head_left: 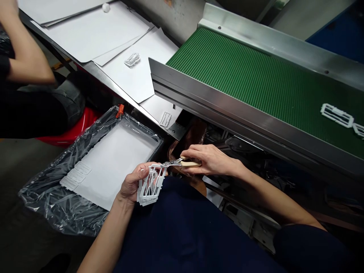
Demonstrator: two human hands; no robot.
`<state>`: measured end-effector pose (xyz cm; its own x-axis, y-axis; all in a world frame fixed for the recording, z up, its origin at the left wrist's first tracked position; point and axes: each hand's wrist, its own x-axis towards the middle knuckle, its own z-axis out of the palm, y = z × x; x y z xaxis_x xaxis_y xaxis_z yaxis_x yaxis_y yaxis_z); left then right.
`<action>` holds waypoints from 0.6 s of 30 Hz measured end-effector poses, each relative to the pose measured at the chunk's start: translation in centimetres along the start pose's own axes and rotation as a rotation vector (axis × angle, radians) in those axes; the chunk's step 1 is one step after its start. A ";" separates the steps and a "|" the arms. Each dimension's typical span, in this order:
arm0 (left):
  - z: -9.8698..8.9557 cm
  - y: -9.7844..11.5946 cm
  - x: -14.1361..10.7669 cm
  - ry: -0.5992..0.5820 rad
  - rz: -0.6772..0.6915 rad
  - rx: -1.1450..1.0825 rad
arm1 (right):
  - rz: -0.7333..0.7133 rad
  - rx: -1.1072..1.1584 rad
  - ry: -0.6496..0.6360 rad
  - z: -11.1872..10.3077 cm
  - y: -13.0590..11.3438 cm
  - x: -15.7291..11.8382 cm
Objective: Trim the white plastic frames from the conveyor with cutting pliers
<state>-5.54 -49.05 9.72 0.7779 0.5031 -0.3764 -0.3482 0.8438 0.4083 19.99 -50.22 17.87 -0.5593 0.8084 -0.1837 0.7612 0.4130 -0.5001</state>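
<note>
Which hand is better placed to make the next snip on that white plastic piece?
Right, probably: the right hand holds the cream-handled cutters with their tips at the white plastic piece, while the left hand is occupied gripping that piece.

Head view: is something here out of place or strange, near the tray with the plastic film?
Yes, one thing: a small orange object sticks up at the top corner of the crumpled plastic film liner. It looks out of place, caught in the folds at the edge. I cannot tell exactly what it is.

Head-worn view, facing forward and down (right hand point(212, 159) close)
</note>
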 end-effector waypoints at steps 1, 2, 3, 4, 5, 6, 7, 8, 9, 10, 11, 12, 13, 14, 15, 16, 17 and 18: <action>0.0 0.0 0.1 0.001 -0.004 -0.005 | -0.002 0.020 0.009 0.1 0.1 0.0; 0.0 0.0 0.1 -0.003 -0.009 -0.013 | 0.000 0.060 0.021 0.3 0.3 0.1; 0.0 0.0 0.2 -0.009 -0.014 -0.025 | 0.013 0.123 0.037 0.5 0.4 0.2; -0.1 0.0 0.3 -0.016 -0.015 -0.040 | 0.044 0.205 0.059 0.8 0.6 0.3; -0.1 0.1 0.3 -0.021 -0.012 -0.056 | 0.096 0.299 0.086 1.2 0.7 0.3; -0.1 0.1 0.3 -0.023 -0.005 -0.073 | 0.165 0.394 0.114 1.5 0.9 0.4; -0.2 0.2 0.3 -0.019 0.001 -0.088 | 0.242 0.480 0.140 1.9 0.9 0.5; -0.2 0.3 0.4 -0.011 0.003 -0.100 | 0.318 0.553 0.162 2.3 0.9 0.6; -0.3 0.4 0.4 -0.001 0.002 -0.110 | 0.382 0.615 0.177 2.7 0.9 0.7; -0.3 0.5 0.4 0.008 -0.004 -0.118 | 0.429 0.672 0.184 3.0 0.7 0.9; -0.3 0.5 0.5 0.013 -0.015 -0.126 | 0.457 0.728 0.189 3.3 0.4 1.2; -0.3 0.6 0.6 0.013 -0.031 -0.134 | 0.465 0.785 0.197 3.6 0.1 1.6; -0.2 0.5 0.8 0.012 -0.042 -0.141 | 0.453 0.844 0.210 3.9 -0.3 2.0; -0.2 0.5 1.0 0.008 -0.050 -0.147 | 0.427 0.900 0.226 4.1 -0.8 2.6; -0.2 0.4 1.3 0.007 -0.057 -0.153 | 0.395 0.943 0.244 4.3 -1.3 3.1; -0.1 0.3 1.5 0.006 -0.061 -0.163 | 0.363 0.965 0.261 4.4 -1.7 3.7; 0.0 0.2 1.8 0.005 -0.060 -0.175 | 0.340 0.967 0.273 4.5 -2.0 4.3; 0.1 0.2 2.0 0.008 -0.058 -0.189 | 0.330 0.963 0.278 4.5 -2.2 4.7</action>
<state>-3.99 -47.91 9.08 0.7959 0.4531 -0.4015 -0.3950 0.8913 0.2227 14.19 -49.18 14.31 -0.1840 0.9382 -0.2931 0.2118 -0.2534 -0.9439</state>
